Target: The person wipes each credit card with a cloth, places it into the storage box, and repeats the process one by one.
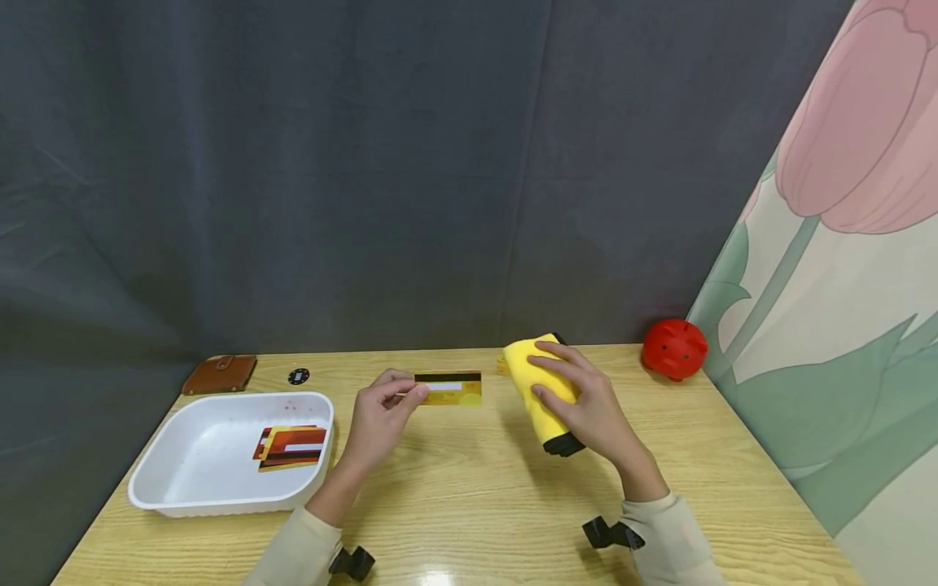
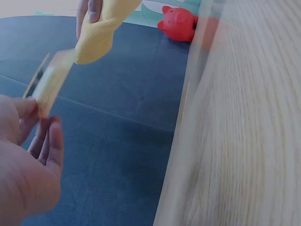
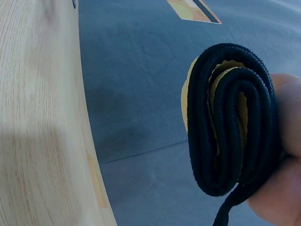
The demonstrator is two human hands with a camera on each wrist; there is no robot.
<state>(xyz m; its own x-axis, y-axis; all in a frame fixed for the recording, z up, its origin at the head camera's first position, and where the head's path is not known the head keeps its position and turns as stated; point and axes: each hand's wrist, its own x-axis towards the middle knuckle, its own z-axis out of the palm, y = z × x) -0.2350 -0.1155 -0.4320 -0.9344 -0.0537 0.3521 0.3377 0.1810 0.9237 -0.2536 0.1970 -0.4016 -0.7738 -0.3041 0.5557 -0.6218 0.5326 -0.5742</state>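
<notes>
Between the thumb and fingers of my left hand a yellow bank card with a dark stripe is pinched by its left end, held up above the table. The left wrist view shows the same card, blurred, near the cloth. My right hand grips a folded yellow cloth with black edging, to the right of the card. In the right wrist view the rolled black edge of the cloth faces the camera, with the fingers partly out of frame. A gap separates card and cloth in the head view.
A white plastic tray at the left holds several red and yellow cards. Behind it lie a brown wallet and a black round chip. A red piggy bank stands at the back right, near the patterned wall.
</notes>
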